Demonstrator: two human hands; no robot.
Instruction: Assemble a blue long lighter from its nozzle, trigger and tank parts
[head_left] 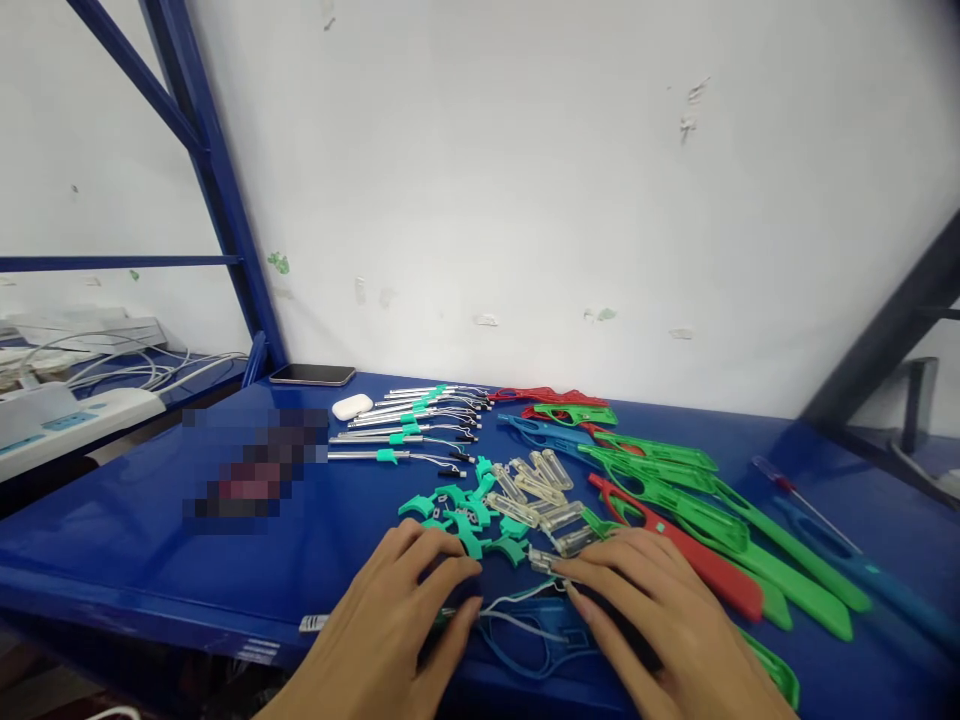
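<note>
My left hand is closed round a slim metal tube, whose ribbed end sticks out to the left. From its fingers a thin white wire runs right to my right hand, whose thumb and fingertips are closed at the small dark end piece of the wire. A clear plastic tank lies against my right fingertips. Under the wire, at the table's front edge, lies a blue plastic lighter casing with a finger loop. My palms hide part of what each hand holds.
Green trigger pieces and clear tanks are heaped beyond my hands. Several wired metal tubes lie in a row behind. Green casings and a red casing spread right. A white case and a phone are at back left.
</note>
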